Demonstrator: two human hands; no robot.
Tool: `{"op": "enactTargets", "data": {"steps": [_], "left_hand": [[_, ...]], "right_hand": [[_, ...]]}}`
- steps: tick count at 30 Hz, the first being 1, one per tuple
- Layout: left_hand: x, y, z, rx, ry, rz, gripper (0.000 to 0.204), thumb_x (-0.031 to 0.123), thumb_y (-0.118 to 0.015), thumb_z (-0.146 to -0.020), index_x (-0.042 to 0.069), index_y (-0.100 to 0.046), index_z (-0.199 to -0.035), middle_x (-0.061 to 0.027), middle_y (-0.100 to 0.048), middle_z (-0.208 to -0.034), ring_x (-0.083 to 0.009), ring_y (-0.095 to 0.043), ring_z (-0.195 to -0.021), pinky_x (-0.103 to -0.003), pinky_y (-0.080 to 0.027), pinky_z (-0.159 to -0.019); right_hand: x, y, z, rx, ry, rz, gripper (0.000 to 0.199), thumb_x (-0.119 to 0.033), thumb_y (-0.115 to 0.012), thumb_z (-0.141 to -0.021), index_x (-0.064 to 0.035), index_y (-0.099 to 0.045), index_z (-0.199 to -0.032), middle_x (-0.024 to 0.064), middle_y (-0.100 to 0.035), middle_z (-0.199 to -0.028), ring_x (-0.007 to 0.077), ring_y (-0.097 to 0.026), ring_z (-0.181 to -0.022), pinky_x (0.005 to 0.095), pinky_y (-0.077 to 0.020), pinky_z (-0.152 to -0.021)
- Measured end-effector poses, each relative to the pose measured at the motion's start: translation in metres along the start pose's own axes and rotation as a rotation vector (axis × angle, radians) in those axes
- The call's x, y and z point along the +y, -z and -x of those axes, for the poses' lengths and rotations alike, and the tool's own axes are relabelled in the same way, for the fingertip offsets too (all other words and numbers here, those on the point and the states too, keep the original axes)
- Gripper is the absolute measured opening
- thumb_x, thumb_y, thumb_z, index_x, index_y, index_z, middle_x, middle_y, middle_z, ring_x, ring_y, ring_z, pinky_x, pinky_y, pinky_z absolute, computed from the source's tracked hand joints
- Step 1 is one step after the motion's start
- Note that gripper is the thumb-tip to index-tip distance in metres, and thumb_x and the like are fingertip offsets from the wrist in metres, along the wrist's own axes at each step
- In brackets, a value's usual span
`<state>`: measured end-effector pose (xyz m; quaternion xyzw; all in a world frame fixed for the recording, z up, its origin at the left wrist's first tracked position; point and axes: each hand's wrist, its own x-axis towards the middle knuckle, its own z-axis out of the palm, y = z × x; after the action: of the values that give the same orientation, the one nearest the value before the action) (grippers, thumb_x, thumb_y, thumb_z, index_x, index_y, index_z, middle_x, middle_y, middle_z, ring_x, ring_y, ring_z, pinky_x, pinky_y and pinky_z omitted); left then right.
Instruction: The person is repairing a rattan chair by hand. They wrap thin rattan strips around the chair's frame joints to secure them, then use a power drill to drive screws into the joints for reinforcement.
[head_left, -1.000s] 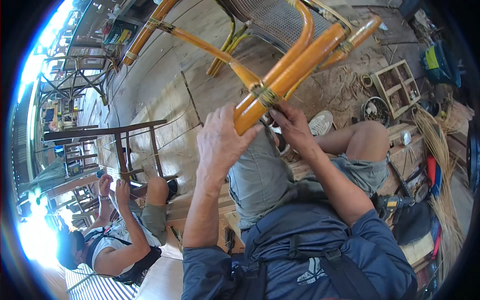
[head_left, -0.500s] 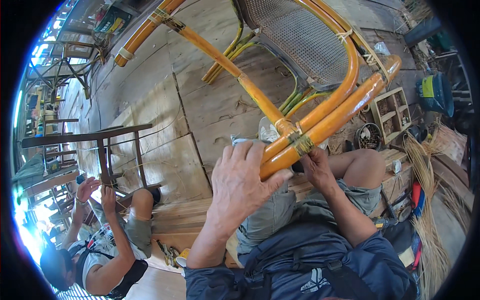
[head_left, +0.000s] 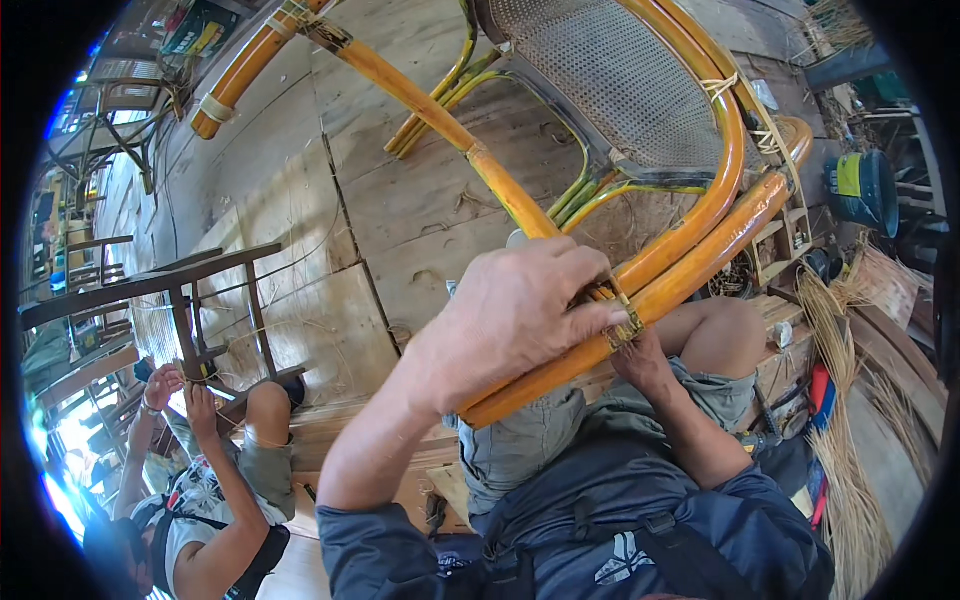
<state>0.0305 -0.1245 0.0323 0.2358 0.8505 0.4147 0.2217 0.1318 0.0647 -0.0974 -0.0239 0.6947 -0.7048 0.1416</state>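
Observation:
A glossy orange-brown rattan chair frame (head_left: 700, 268) lies across my lap, its paired poles slanting up to the right. My left hand (head_left: 515, 315) grips these poles from above, thumb lying along the dark wrapped binding (head_left: 624, 325) at the joint. Below that binding, my right hand (head_left: 643, 366) is curled against the underside; its fingertips are hidden by the pole, and whatever they hold cannot be made out. From the joint a thinner rail (head_left: 440, 118) runs up and left to another bound joint. A woven cane panel (head_left: 620, 80) shows behind the curved poles.
On the left a co-worker (head_left: 215, 500) sits with both hands at a dark wooden frame (head_left: 150, 280). Long pale rattan strips (head_left: 850, 480) hang at the right, near a dark blue bucket (head_left: 862, 190) and a wooden divided box (head_left: 775, 245). Plank flooring (head_left: 400, 220) lies beyond.
My left hand has slid from the pole's end towards the binding and turned over the poles. The frame has shifted, its near end now lower and further left. My right hand stays beneath the joint.

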Motion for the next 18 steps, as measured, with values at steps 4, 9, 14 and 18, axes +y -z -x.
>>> {"op": "enactTargets", "data": {"steps": [4,9,14,18], "left_hand": [[-0.006,-0.002,-0.003,-0.032,0.049,0.186,0.027,0.029,-0.063,-0.087,0.003,-0.062,-0.093,-0.0145,-0.062,-0.084,-0.0343,-0.062,-0.081,-0.04,-0.051,-0.069],[-0.009,-0.011,-0.001,0.065,0.058,0.135,0.02,0.018,-0.062,-0.088,0.001,-0.066,-0.098,-0.0124,-0.065,-0.087,-0.0254,-0.065,-0.08,-0.033,-0.05,-0.071],[-0.019,-0.01,-0.005,0.017,0.22,0.481,0.024,0.022,-0.06,-0.093,0.0,-0.066,-0.1,-0.0035,-0.064,-0.082,-0.0121,-0.059,-0.075,-0.027,-0.047,-0.068],[-0.025,-0.013,-0.01,-0.04,0.401,0.694,0.027,0.025,-0.059,-0.094,-0.001,-0.066,-0.098,0.0014,-0.061,-0.078,-0.0052,-0.052,-0.073,-0.023,-0.045,-0.066]], "right_hand": [[-0.002,0.002,-0.001,-0.005,0.058,0.159,0.019,-0.01,-0.048,-0.095,-0.0038,-0.061,-0.107,0.0082,-0.064,-0.099,0.0208,-0.06,-0.094,0.0337,-0.0472,-0.081],[0.001,0.002,0.0,-0.01,0.102,0.232,0.016,-0.007,-0.05,-0.093,-0.0035,-0.061,-0.105,0.0115,-0.064,-0.099,0.0263,-0.06,-0.095,0.0363,-0.0471,-0.081],[0.008,0.003,0.003,0.009,0.097,0.281,0.015,-0.006,-0.057,-0.089,-0.0029,-0.061,-0.103,0.0109,-0.064,-0.097,0.028,-0.06,-0.093,0.0387,-0.0475,-0.08],[0.023,0.003,0.001,0.036,0.098,0.222,0.018,-0.008,-0.06,-0.087,-0.0031,-0.061,-0.104,0.0115,-0.063,-0.096,0.0298,-0.06,-0.092,0.0406,-0.0477,-0.08]]}}
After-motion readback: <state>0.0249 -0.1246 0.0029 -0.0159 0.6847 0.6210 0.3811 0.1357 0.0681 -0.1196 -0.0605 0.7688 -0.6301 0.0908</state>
